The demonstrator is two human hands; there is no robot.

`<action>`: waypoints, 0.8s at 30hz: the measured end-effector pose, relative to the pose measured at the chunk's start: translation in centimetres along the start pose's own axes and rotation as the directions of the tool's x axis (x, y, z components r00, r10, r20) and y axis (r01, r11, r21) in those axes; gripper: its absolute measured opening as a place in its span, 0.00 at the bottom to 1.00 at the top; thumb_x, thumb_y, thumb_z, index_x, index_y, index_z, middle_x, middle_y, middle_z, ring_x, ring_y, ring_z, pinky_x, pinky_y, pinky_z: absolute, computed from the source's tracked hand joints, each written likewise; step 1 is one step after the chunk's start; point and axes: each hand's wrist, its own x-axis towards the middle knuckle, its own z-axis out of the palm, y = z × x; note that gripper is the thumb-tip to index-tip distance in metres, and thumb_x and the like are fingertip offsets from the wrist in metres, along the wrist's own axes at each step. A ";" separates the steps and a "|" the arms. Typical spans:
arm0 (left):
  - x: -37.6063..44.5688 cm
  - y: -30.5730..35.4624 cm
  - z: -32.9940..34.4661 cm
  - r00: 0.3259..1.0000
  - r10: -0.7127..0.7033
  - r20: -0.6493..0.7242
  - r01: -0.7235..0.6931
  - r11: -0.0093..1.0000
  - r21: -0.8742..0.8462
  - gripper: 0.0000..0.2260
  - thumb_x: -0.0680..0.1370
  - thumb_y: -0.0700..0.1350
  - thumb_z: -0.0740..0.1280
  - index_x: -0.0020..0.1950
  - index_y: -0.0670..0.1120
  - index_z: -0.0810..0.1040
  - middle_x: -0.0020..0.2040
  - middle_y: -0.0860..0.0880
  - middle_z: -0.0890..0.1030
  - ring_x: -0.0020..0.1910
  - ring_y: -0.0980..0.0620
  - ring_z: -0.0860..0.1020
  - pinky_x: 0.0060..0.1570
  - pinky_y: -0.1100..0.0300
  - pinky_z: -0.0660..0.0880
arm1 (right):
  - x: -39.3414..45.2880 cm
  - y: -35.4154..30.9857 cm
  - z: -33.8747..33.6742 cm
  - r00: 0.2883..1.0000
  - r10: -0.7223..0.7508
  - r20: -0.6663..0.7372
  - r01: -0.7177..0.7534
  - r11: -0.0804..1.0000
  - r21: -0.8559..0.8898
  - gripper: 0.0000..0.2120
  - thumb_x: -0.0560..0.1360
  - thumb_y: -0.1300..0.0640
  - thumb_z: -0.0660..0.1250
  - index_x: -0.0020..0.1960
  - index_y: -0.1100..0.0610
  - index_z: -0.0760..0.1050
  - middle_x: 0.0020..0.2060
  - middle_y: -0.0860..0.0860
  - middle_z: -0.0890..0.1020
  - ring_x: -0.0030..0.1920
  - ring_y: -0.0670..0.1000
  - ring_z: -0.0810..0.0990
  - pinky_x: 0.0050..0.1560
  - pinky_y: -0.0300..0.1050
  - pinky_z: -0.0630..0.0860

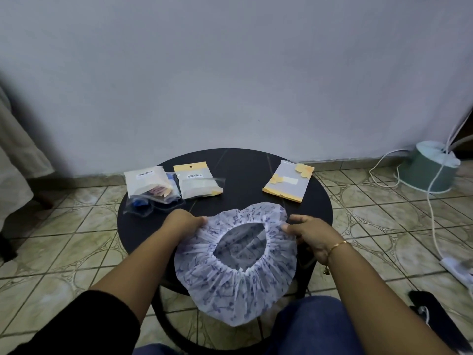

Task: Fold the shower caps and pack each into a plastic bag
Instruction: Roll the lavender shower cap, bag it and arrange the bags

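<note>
A white shower cap [204,272] with a blue flower print hangs open over the near edge of a round black table [240,170], its elastic opening facing up. My left hand [183,222] grips the cap's left rim. My right hand [311,233], with a gold bracelet at the wrist, grips its right rim. A flat empty plastic bag [288,180] with yellow trim lies at the table's far right. Two packed bags [147,180] [197,183] lie at the far left, over clear bags [143,203] holding blue items.
The table stands on a tiled floor against a pale wall. A green bucket-like base [428,167] with white cables stands at the right, with a white power strip [458,267] in front of it. A dark object [432,311] lies at the lower right. My knees in blue trousers are below.
</note>
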 end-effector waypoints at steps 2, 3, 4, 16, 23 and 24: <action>0.1 -0.6 0.0 0.998 0.026 -0.052 -0.028 0.999 -0.035 0.17 0.76 0.54 0.67 0.47 0.39 0.81 0.45 0.42 0.80 0.50 0.42 0.79 0.41 0.58 0.69 | 0.5 0.1 -0.3 0.997 0.014 -0.081 -0.011 0.999 0.038 0.27 0.68 0.66 0.73 0.65 0.60 0.72 0.55 0.59 0.80 0.56 0.58 0.77 0.63 0.54 0.72; 0.0 -1.0 -0.1 0.997 0.029 -0.073 -0.034 0.996 -0.078 0.15 0.76 0.53 0.68 0.44 0.40 0.80 0.43 0.43 0.79 0.48 0.42 0.79 0.42 0.58 0.69 | 0.7 0.1 -0.5 0.993 0.020 -0.115 -0.013 0.998 0.058 0.26 0.67 0.68 0.73 0.64 0.60 0.73 0.54 0.59 0.80 0.55 0.58 0.78 0.61 0.53 0.73; 0.0 -1.4 -0.2 0.996 0.024 -0.089 -0.034 0.993 -0.113 0.15 0.76 0.53 0.68 0.40 0.42 0.79 0.40 0.44 0.78 0.45 0.43 0.78 0.42 0.58 0.69 | 0.9 0.1 -0.8 0.990 0.019 -0.143 -0.009 0.997 0.072 0.25 0.67 0.69 0.73 0.62 0.61 0.73 0.53 0.59 0.80 0.51 0.57 0.79 0.55 0.51 0.75; -0.2 -4.6 -1.6 0.998 0.030 -0.056 -0.036 0.992 -0.121 0.06 0.75 0.46 0.69 0.46 0.43 0.78 0.45 0.46 0.80 0.46 0.48 0.77 0.47 0.56 0.74 | 1.9 0.3 -0.2 0.947 -0.129 -0.294 0.128 0.992 -0.023 0.16 0.73 0.67 0.69 0.60 0.62 0.75 0.53 0.58 0.79 0.51 0.55 0.78 0.51 0.45 0.74; 0.1 -3.0 -2.3 0.971 0.204 0.128 -0.131 0.892 -0.434 0.07 0.76 0.41 0.65 0.53 0.51 0.73 0.50 0.47 0.77 0.49 0.49 0.77 0.55 0.54 0.73 | 1.9 -0.3 0.7 0.990 -0.127 -0.062 0.127 0.992 -0.007 0.13 0.74 0.69 0.62 0.56 0.60 0.76 0.48 0.58 0.79 0.41 0.52 0.77 0.39 0.43 0.74; 0.0 -2.6 -2.2 0.968 0.220 0.124 -0.148 0.891 -0.430 0.01 0.76 0.45 0.64 0.47 0.51 0.74 0.46 0.48 0.77 0.46 0.48 0.76 0.53 0.54 0.71 | 2.0 -0.4 0.9 0.991 -0.130 -0.039 0.130 0.991 -0.011 0.13 0.74 0.70 0.61 0.55 0.59 0.76 0.49 0.58 0.80 0.43 0.53 0.77 0.41 0.44 0.76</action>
